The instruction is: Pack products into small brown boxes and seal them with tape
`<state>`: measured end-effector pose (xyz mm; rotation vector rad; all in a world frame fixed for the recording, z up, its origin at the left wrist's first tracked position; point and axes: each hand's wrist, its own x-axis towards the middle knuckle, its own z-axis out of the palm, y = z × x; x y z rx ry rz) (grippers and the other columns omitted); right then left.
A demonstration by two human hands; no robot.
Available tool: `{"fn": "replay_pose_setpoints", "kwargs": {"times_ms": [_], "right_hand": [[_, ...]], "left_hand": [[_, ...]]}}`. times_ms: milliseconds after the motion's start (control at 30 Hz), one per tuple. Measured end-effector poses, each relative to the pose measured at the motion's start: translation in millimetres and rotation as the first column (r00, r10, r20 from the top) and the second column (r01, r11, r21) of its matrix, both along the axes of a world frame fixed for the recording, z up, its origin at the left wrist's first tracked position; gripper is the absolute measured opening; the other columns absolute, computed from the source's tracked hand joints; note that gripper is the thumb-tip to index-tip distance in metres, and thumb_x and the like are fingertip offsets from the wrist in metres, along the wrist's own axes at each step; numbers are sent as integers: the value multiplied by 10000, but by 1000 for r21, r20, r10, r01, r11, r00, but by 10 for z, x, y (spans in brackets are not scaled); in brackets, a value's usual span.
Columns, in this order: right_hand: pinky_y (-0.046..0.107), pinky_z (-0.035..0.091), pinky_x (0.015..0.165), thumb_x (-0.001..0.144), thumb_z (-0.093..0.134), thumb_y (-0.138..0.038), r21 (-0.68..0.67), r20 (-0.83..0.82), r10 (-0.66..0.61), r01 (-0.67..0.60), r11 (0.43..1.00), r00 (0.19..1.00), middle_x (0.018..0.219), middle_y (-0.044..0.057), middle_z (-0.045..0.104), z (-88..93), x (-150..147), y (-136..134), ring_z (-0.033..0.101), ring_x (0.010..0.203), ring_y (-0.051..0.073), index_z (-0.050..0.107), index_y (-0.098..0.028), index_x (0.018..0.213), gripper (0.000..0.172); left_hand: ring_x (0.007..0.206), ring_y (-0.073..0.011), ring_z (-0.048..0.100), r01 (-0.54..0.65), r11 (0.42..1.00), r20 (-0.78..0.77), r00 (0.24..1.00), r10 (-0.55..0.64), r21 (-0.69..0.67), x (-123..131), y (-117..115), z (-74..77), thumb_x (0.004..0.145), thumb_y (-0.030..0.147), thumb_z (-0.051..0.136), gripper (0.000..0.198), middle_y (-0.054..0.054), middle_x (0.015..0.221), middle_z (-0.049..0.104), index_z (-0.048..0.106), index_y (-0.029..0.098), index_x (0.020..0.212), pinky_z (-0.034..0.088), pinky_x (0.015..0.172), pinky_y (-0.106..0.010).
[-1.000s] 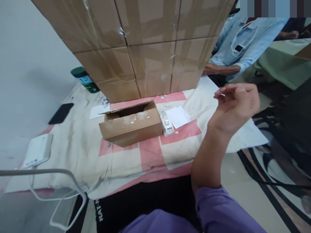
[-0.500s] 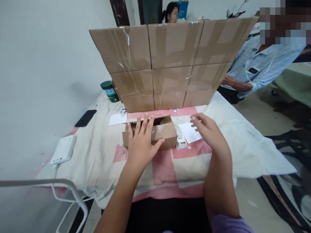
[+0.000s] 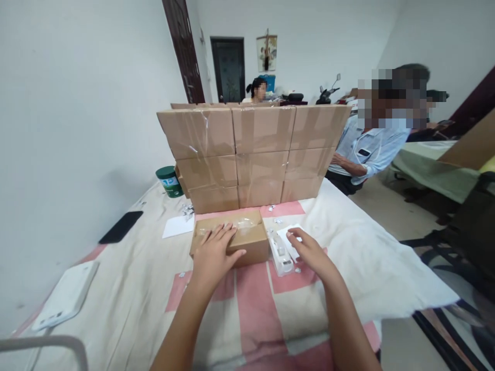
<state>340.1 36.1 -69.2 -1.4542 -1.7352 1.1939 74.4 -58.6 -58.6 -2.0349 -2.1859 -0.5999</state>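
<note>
A small brown cardboard box (image 3: 247,238) lies on the cloth-covered table (image 3: 359,257), its flaps down. My left hand (image 3: 213,252) rests flat on its near top edge, fingers spread. To the right of the box my right hand (image 3: 311,251) reaches toward a white sheet of paper (image 3: 289,234), fingers stretched out and holding nothing. A white handheld device (image 3: 281,256) lies between the box and my right hand.
A wall of taped cardboard boxes (image 3: 255,154) stands behind the small box. At the left are a green can (image 3: 169,181), a black phone (image 3: 120,226), a paper sheet (image 3: 177,225) and a white device (image 3: 67,294). A person in a light blue shirt (image 3: 373,149) sits at the right.
The small box's flaps went from open to folded down under my left hand. My right hand came down from mid-air to the paper beside the box. The camera tilted up.
</note>
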Motion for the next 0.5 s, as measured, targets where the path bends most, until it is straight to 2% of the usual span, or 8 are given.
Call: {"fn": "replay_pose_setpoints", "kwargs": {"times_ms": [167,233,300,367,400,433,500], "right_hand": [[281,479,564,859,522,-650,-20,-166,-93,91,996,982,939,55,665,-414,30,-71,628,711,192,608,-206,1099,512],[273,446,546,864,527,-652,23,-186,-79,84,996,979,844,31,651,-507,37,-63,588,647,176,611,-205,1101,514],[267,426,535,876,526,-651,66,-209,-53,68,996,977,801,17,643,-552,41,-54,568,618,167,623,-208,1065,491],[265,420,537,892,523,-644,92,-220,-30,51,994,975,751,6,634,-570,45,-50,563,600,164,631,-208,982,458],[266,420,538,900,522,-640,103,-220,-19,43,994,975,716,-1,624,-576,47,-51,559,587,163,630,-208,942,447],[269,421,539,907,519,-637,113,-216,-11,37,993,976,680,-7,610,-580,50,-51,554,572,163,626,-207,907,443],[277,430,543,921,511,-635,129,-208,-1,29,991,978,633,-13,592,-586,59,-51,548,545,163,618,-207,862,445]], "left_hand": [[1383,-325,543,13,1000,-37,999,-13,1,24,21,84,890,367,688,393,-87,1490,583,667,224,1256,360,1206,-613],[1394,-366,520,-24,997,-85,996,30,73,137,-17,87,890,311,666,391,-128,1480,583,659,200,1264,350,1188,-661],[1455,-408,433,-19,975,-125,991,48,220,330,-63,24,890,248,639,431,-168,1502,547,634,177,1315,365,1171,-669],[1483,-395,396,100,914,-138,989,-49,392,586,-85,-120,895,201,609,457,-171,1514,527,617,189,1351,414,1166,-600],[1468,-364,427,197,868,-141,979,-148,456,723,-75,-215,900,191,593,455,-159,1496,544,616,206,1355,445,1159,-543],[1427,-331,485,276,832,-133,961,-242,482,854,-47,-317,905,191,582,457,-147,1467,571,612,218,1360,476,1142,-493],[1352,-303,562,376,833,-78,922,-378,407,1067,61,-510,913,236,566,500,-158,1454,584,571,182,1410,518,1110,-449]]}}
